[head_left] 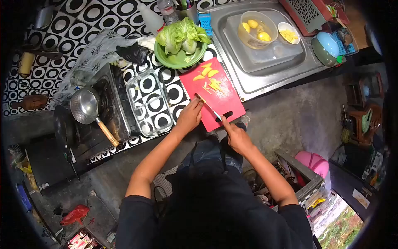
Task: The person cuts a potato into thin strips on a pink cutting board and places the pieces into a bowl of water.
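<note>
My right hand (238, 138) is closed on the handle of a knife (215, 114), its blade pointing up and left over a red cutting board (231, 99). Beside the blade tip, my left hand (190, 115) has its fingers bent together on the board's left edge; what they pinch is mostly hidden, though a bit of yellow shows there. Several yellow wedges (206, 72) lie on the upper part of the board. Below them is a small heap of thin yellow strips (214, 85).
Above the board stands a green bowl (176, 63) of leafy lettuce (182, 35). To the left are an empty glass dish (132, 103) and a saucepan (84, 106) on the stove. The sink (286, 79) holds a tub (243, 39) of yellow pieces and a small white dish (294, 42).
</note>
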`<action>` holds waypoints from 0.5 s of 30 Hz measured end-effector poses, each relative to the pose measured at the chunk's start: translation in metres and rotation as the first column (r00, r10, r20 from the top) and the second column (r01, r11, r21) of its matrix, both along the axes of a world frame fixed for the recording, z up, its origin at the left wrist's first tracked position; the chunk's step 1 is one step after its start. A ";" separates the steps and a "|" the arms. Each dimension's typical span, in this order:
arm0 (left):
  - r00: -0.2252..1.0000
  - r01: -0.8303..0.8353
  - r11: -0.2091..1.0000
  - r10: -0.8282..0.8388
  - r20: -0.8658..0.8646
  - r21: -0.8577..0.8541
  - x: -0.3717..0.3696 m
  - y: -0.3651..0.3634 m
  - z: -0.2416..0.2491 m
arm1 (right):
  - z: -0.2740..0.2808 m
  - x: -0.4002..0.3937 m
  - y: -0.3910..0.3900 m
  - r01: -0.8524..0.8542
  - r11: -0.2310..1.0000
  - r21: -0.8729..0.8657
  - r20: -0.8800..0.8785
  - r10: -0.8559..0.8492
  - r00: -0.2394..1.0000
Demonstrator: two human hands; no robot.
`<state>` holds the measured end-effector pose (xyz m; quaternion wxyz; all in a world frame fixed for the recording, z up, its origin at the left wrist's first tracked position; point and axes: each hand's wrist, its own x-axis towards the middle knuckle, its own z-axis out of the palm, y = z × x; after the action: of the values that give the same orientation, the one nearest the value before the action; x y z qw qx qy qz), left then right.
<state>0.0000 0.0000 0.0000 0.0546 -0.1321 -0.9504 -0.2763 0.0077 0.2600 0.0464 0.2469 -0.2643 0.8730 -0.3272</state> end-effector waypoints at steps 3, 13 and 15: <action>1.000 -0.001 1.000 0.001 0.014 0.016 0.003 0.003 0.002 | 0.002 0.001 0.000 0.048 0.998 -0.037 0.046 -0.046 0.998; 0.999 -0.007 1.000 0.006 0.053 0.015 0.001 0.002 0.003 | 0.005 -0.019 -0.007 0.005 0.997 0.083 0.174 -0.019 0.985; 0.999 -0.009 1.000 0.009 0.051 0.011 0.000 0.002 0.002 | 0.006 -0.020 -0.008 0.002 0.997 0.083 0.178 -0.017 0.984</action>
<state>-0.0001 0.0022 0.0024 0.0324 -0.1204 -0.9504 -0.2848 -0.0128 0.2519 0.0527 0.3335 -0.2191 0.8614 -0.3143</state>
